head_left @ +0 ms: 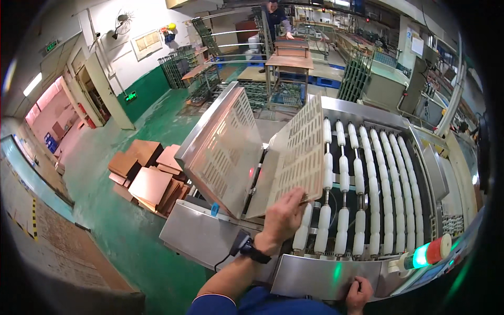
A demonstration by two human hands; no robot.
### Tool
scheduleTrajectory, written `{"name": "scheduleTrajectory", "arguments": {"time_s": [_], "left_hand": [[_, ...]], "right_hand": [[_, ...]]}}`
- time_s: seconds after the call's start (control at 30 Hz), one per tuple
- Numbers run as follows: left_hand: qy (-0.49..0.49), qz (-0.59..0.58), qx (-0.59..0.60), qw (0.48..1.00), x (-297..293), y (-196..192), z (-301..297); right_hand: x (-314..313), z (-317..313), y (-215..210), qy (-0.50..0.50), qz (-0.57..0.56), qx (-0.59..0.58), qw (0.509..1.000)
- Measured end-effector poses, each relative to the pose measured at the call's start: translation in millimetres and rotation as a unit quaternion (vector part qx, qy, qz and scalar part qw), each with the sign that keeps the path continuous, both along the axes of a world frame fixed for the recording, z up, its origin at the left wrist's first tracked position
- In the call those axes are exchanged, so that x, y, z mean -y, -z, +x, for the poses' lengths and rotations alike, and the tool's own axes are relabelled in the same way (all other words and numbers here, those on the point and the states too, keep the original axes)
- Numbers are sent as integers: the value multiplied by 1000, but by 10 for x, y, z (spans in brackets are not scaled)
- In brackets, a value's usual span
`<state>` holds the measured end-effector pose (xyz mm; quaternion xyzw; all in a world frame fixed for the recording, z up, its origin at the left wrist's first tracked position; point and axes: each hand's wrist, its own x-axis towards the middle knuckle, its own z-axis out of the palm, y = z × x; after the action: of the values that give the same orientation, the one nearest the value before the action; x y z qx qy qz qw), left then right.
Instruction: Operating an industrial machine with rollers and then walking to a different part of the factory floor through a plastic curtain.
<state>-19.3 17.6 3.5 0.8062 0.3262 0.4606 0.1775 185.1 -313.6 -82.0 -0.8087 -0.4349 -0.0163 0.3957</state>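
My left hand (285, 214) grips the near lower edge of a thin circuit board panel (295, 157), pale copper with rows of dark slot shapes. The panel leans up at a slant beside the white rollers. To its left, a similar patterned panel (226, 152) rests tilted against a metal-edged rack (207, 118). A dark gap lies between the two panels. Down at the right, my right hand (359, 295) has curled fingers and rests at the front metal cover (325, 275) of the roller conveyor. Nothing shows in it. A black band (255, 251) is round my left wrist.
White conveyor rollers (374, 189) run to the right. A signal lamp (428, 253) glows green at the near right corner. Stacks of copper-coloured boards (149, 186) sit low on the left by the green floor (121, 226). A person (274, 21) stands far back near tables.
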Motion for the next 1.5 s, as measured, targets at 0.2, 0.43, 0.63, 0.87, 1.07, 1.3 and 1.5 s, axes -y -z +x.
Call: {"name": "scheduleTrajectory", "arguments": {"time_s": [0.2, 0.43, 0.63, 0.87, 1.07, 1.3, 1.5], "left_hand": [[-99, 35, 25, 994, -270, 30, -582], [-449, 191, -162, 858, -854, -205, -1760], [-447, 180, -201, 853, -853, -129, -1773], [-444, 196, -175, 856, -845, -91, -1686], [-380, 159, -105, 905, -898, -44, -1626], [-312, 44, 99, 944, -1194, 352, -1533], [-343, -21, 28, 939, -1444, 746, -1764]], "right_hand": [[56, -17, -63, -2, -35, -24, 999], [-38, -49, -27, 8, 16, -57, 998], [-40, -45, -7, 5, 42, -6, 999], [-22, -45, -12, 5, 33, -22, 999], [-70, -93, -93, 9, 61, -4, 998], [-74, -48, -97, 14, 81, 48, 995], [-47, -8, 18, 17, 68, 9, 997]]}}
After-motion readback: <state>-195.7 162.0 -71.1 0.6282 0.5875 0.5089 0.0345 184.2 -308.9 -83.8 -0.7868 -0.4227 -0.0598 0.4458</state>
